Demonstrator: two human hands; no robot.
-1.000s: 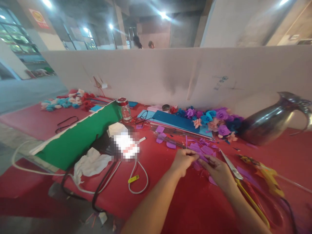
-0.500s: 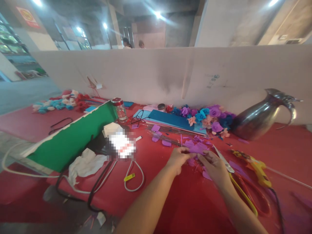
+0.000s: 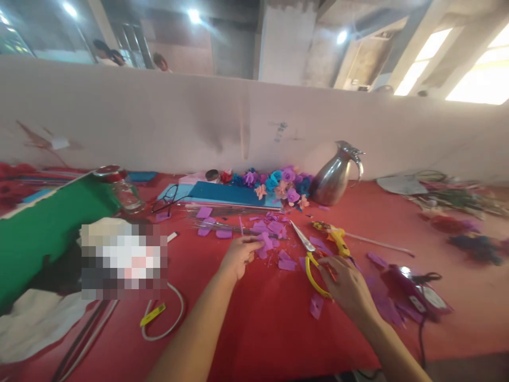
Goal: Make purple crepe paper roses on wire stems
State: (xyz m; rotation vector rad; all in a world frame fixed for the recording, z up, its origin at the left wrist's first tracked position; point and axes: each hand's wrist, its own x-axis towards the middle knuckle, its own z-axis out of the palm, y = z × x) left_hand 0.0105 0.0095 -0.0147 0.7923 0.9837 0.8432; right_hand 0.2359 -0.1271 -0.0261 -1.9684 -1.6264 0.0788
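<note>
My left hand point(image 3: 240, 257) pinches a piece of purple crepe paper point(image 3: 267, 243) between thumb and fingers, just above the red tabletop. My right hand point(image 3: 342, 281) is closed over the handles of a pair of scissors point(image 3: 310, 254), which lie with their blades pointing away from me. One handle loop is yellow; the red one is mostly hidden under my fingers. Around both hands lie purple paper scraps point(image 3: 286, 261). Just beyond my right hand is a yellow glue gun point(image 3: 337, 239).
Paper flowers point(image 3: 288, 183) and a metal jug point(image 3: 333, 178) stand at the back beside blue sheets point(image 3: 234, 193). Left are a glass jar point(image 3: 129, 193), a green board point(image 3: 63, 204) and a white cable point(image 3: 181, 313). A dark red device point(image 3: 417, 292) with a cord sits at right.
The view has swung right. My right hand has left the purple paper and moved right onto the scissors' handles; my left hand still keeps the purple paper.
</note>
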